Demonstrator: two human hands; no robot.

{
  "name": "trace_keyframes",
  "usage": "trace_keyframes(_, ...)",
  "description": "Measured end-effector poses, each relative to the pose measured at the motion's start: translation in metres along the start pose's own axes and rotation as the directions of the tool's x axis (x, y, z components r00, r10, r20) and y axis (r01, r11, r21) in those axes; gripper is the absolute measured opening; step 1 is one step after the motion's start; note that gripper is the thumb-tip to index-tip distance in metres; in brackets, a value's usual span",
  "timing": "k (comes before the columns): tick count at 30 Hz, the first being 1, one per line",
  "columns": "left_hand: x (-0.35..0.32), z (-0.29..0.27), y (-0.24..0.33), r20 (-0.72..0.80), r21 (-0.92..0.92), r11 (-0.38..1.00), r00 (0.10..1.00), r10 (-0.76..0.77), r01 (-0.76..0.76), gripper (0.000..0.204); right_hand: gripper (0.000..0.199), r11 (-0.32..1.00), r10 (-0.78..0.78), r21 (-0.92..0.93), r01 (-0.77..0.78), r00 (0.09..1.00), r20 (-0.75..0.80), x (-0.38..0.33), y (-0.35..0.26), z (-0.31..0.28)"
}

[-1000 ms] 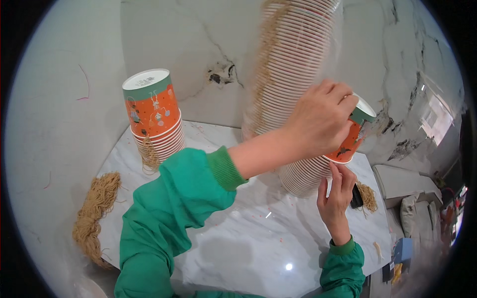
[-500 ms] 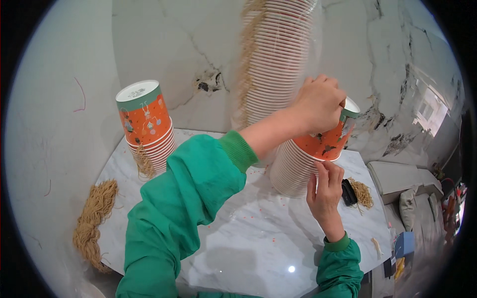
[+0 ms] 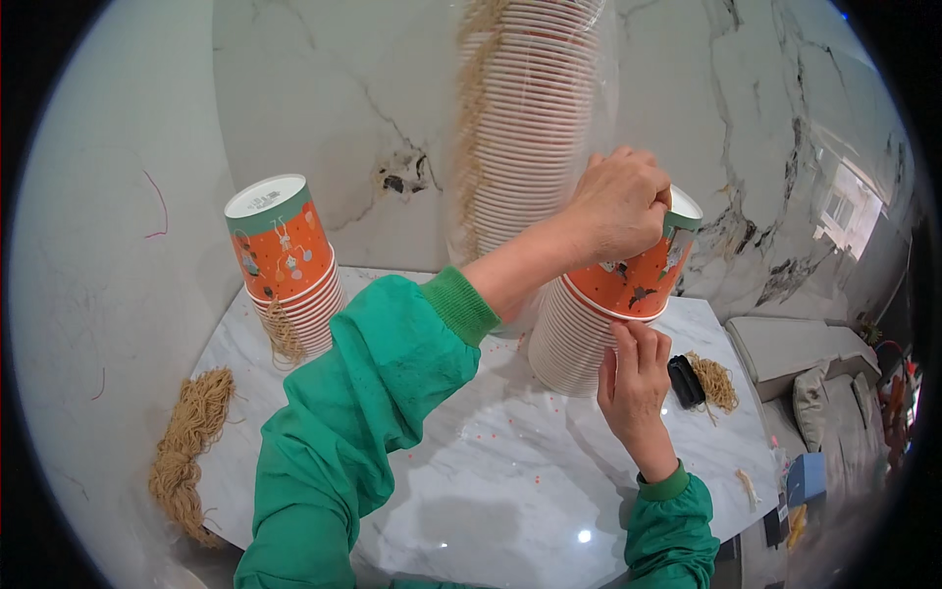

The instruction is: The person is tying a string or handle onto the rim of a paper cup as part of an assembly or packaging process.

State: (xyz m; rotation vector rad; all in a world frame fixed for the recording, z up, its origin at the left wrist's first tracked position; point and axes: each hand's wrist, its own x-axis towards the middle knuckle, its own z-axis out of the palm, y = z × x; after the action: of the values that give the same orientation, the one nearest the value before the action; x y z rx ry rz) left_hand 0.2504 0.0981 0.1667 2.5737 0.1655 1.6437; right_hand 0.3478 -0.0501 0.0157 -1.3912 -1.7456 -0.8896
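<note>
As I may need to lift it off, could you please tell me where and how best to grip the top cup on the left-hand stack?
Grip the top cup around its orange wall, probably from above: it stands upside down, narrow white base up, wall widening towards the stack below. Best keep clear of the tan yarn at its lower front.

bright, fairly even light. small round glare spot on worktop [image 3: 491,456], soft grey shadow patch left of it. bright window-like reflection on glossy marbled wall [image 3: 662,118], right side. clear plastic sleeve [image 3: 605,88] has pale sheen. strong fisheye, black corners, bent edges; far right rim smeary, soft. left hand [image 3: 628,208], right hand [image 3: 638,388] reasonably sharp.
</note>
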Motion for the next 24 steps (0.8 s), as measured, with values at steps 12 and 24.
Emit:
trace_keyframes(12,0.031,-0.029,0.015,-0.047,-0.061,0.995,0.996,-0.079,0.076,0.016,0.051,1.0,-0.006,-0.003,0.006,1.0,-0.021,-0.002,0.003,0.007)
trace_keyframes(24,0.015,-0.029,0.007,-0.036,-0.111,0.994,0.999,-0.015,0.011,0.013,0.032,0.547,0.629,0.701,-0.457,0.777,0.016,0.008,0.057,0.008)
